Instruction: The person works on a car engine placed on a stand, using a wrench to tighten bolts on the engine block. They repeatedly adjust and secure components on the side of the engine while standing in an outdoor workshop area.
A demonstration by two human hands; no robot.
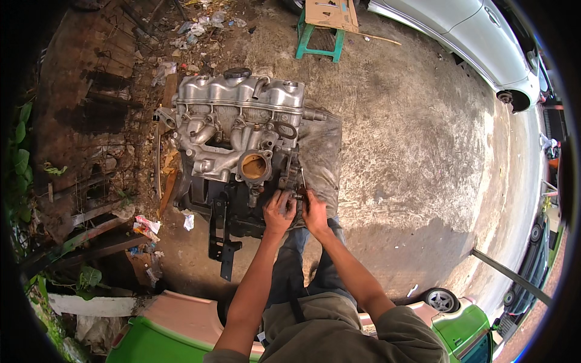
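A car engine (pixel 239 109) stands before me, with a silver valve cover (pixel 239 91) and a round dark filler cap (pixel 237 73) on top. Its cast intake manifold (pixel 212 160) ends in a round, brownish opening (pixel 254 167). My left hand (pixel 280 212) curls its fingers at the lower end of a dark metal bracket (pixel 289 172) on the engine's near right side; what they grip is hidden. Close beside it, my right hand (pixel 314 210) is closed around a slim, shiny metal tool (pixel 303 175) whose thin end points away from me. Its exact kind is unclear.
A grey cloth-like cover (pixel 324 157) lies right of the engine. A black bracket (pixel 223 239) juts out at its near left. Farther off stand a green stool (pixel 321 43) topped with cardboard and a silver car (pixel 454 30). Litter and wood line the left; a green vehicle (pixel 163 339) is behind me.
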